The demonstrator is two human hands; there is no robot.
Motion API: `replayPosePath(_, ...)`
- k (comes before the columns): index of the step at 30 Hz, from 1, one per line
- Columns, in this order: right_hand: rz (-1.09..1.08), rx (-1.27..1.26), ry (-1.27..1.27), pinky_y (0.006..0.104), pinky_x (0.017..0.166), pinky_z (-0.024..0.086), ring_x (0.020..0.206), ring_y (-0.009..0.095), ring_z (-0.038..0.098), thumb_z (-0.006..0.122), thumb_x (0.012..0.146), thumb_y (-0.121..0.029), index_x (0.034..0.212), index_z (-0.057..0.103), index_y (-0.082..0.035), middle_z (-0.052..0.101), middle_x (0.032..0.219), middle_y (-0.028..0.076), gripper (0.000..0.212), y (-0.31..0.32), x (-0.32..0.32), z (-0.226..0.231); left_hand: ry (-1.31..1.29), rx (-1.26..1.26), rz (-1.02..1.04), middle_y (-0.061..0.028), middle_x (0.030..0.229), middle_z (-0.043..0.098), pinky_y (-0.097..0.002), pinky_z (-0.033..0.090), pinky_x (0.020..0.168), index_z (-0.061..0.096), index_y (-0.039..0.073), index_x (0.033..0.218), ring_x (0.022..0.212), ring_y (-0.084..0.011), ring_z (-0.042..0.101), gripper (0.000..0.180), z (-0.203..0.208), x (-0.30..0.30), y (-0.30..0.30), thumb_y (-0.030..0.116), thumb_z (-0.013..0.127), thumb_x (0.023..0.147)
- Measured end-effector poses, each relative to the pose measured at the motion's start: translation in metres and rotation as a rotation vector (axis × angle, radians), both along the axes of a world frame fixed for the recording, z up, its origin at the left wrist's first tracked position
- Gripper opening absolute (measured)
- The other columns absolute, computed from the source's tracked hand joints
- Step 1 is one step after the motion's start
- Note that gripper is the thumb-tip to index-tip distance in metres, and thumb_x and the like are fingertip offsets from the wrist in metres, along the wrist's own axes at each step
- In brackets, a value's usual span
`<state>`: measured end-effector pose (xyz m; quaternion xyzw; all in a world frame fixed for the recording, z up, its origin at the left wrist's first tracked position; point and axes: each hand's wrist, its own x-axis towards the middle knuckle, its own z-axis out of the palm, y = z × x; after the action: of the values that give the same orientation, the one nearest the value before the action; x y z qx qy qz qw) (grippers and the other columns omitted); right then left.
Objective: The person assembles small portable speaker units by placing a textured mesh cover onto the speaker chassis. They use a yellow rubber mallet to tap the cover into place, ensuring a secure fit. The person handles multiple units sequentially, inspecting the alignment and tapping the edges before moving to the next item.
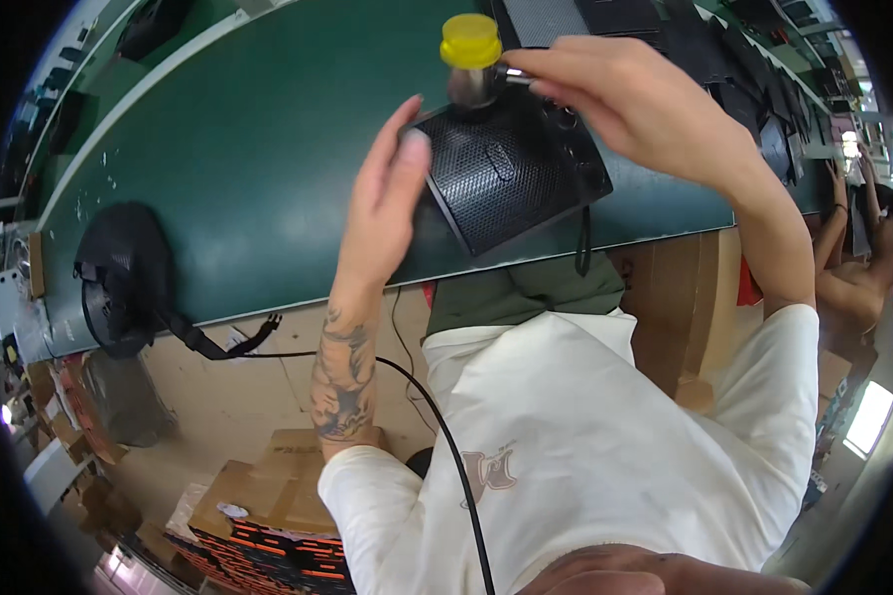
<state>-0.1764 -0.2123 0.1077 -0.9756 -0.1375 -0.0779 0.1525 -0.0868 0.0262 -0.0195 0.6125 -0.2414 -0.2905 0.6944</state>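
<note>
A black speaker box (506, 174) with a perforated grille lies tilted on the green workbench (258, 149), close to its near edge. My right hand (655, 109) is closed around the thin metal handle of a mallet (469, 42). The mallet's head has a yellow face on top and a silvery middle, and its lower end is over the speaker's far edge; whether they touch I cannot tell. At the speaker's left edge is my left hand (382, 188), thumb and fingers stretched out and apart, the thumb by the speaker's corner. A dark strap loop (583, 243) hangs from the speaker's near side.
A black bag (124, 268) with a buckled strap sits at the bench's left end. More black casings (655, 20) crowd the far right. Cardboard boxes (278, 481) stand below at the left. A black cable (437, 407) crosses beside my body. Another person's arm (843, 238) shows at far right.
</note>
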Motion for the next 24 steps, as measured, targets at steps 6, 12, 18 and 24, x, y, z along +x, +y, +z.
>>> replayPosePath(6,0.040,0.092,-0.024,0.0384,0.075,0.051,0.085,0.035,0.065,0.065,0.093,-0.001,0.130,0.064,0.000,0.066,0.096,0.016,0.037,0.011,-0.011,0.012,0.085,-0.009,0.045,-0.0141,0.141,0.060,-0.0307,0.035,0.115,0.052,-0.005,0.147,0.130,-0.0193,0.054,0.057,-0.006,0.003,0.001,0.039,0.037,0.113)
replayPosePath(12,0.116,0.073,0.148,0.0411,0.072,0.052,0.084,0.035,0.065,0.068,0.088,0.003,0.129,0.066,-0.002,0.064,0.095,0.014,0.041,0.039,-0.021,-0.003,-0.015,-0.049,0.010,-0.0097,0.137,0.063,-0.0303,0.037,0.113,0.056,-0.004,0.142,0.127,-0.0158,0.055,0.049,-0.004,0.002,0.002,0.032,0.042,0.112)
replayPosePath(18,0.104,0.062,-0.033,0.0370,0.073,0.052,0.082,0.033,0.065,0.069,0.088,0.004,0.123,0.067,0.003,0.066,0.096,0.015,0.035,0.032,-0.022,0.017,-0.114,0.006,0.077,-0.0087,0.117,0.071,-0.0279,0.043,0.103,0.062,-0.002,0.135,0.112,-0.0150,0.061,0.055,-0.006,0.000,-0.001,0.043,0.041,0.112)
replayPosePath(24,0.142,0.159,0.116,0.0365,0.073,0.054,0.084,0.033,0.066,0.071,0.085,0.007,0.121,0.068,0.002,0.066,0.099,0.015,0.036,0.037,-0.031,-0.002,-0.057,0.031,0.079,-0.0072,0.113,0.071,-0.0270,0.045,0.100,0.065,-0.001,0.131,0.107,-0.0139,0.060,0.054,-0.009,0.002,-0.002,0.044,0.043,0.111)
